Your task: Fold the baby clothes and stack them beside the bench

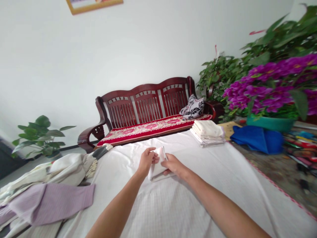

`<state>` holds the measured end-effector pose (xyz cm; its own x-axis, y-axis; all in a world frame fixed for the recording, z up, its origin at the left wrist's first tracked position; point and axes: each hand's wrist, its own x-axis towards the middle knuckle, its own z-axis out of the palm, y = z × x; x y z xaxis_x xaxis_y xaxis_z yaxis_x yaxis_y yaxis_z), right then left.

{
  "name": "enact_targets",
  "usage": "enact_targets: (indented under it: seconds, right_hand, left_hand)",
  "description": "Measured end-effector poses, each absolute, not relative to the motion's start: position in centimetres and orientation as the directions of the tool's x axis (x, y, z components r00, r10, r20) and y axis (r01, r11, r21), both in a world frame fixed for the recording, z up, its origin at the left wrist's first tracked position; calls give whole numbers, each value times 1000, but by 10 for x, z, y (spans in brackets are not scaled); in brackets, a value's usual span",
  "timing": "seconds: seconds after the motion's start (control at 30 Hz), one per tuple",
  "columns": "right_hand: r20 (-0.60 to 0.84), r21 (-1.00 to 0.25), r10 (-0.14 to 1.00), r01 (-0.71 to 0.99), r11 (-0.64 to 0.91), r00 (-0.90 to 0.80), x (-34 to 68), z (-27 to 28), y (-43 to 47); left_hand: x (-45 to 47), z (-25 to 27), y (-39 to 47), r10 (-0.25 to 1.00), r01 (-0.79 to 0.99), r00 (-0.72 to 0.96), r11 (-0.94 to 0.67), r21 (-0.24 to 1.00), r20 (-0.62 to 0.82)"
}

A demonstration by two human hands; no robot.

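A small folded white cloth (pixel 158 172) with a faint pink patch near its raised upper edge lies on the white sheet in front of me. My right hand (pixel 173 164) grips it from the right, the thumb on top and the fingers curled beneath a raised fold. At the cloth's left side is my left hand (pixel 148 161), its thumb and bent fingers apart, the fingertips touching or almost touching the fabric. Farther off to the right stands a neat stack of folded white cloths (pixel 207 132).
Loose clothes lie in a heap on the left, among them a lilac garment (pixel 53 201). Behind the white sheet (pixel 198 198) is a wooden bench (pixel 145 89) with a patterned cushion (pixel 192 107). Blue fabric (pixel 257 138) and purple flowers (pixel 269 84) are on the right.
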<state>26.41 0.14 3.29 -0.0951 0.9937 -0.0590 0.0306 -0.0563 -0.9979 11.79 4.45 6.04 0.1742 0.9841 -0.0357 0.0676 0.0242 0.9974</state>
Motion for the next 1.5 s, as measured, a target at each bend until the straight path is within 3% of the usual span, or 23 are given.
enact_targets:
  seconds: [0.1, 0.2, 0.33, 0.5, 0.73, 1.0, 1.13, 1.2, 1.27, 1.37, 1.5]
  right_hand:
    - [-61, -985, 998, 163, -55, -31, 267, 31, 4]
    - [-11, -973, 1000, 231, -5, -25, 271, 30, 6]
    - [48, -958, 999, 281, 53, -25, 277, 33, 6]
    - [5, -934, 1000, 357, 11, -18, 290, 29, 9]
    - [-23, -891, 1000, 453, -27, 16, 303, 14, 18]
    - [-146, -878, 989, 464, -117, -27, 311, 33, 8]
    - [-234, -758, 971, 633, -157, -39, 320, 49, 1]
    - [-185, -628, 981, 762, -159, 52, 323, 58, -1]
    - [-30, -513, 990, 848, -134, 139, 321, 65, -3]
    - [139, -456, 976, 886, -86, 166, 308, 63, -5]
    - [85, -421, 986, 902, -97, 145, 291, 41, -5]
  left_hand:
    - [104, 47, 44, 972, 239, 86, -234, 942, 219]
    - [98, 31, 42, 932, 404, 173, -363, 840, 319]
    - [104, 15, 35, 853, 547, 398, -516, 659, 337]
    - [118, 10, 26, 760, 644, 564, -650, 403, 324]
    - [132, 15, 15, 734, 722, 603, -669, 176, 313]
    - [138, 8, 8, 684, 724, 633, -689, 37, 363]
    - [143, 5, 5, 686, 736, 634, -677, -3, 357]
    - [146, 4, 4, 694, 741, 632, -671, -7, 347]
    - [148, 2, 3, 705, 750, 621, -661, 2, 341]
    - [151, 1, 2, 716, 757, 606, -653, 24, 347]
    - [149, 1, 6, 721, 747, 606, -661, 73, 337]
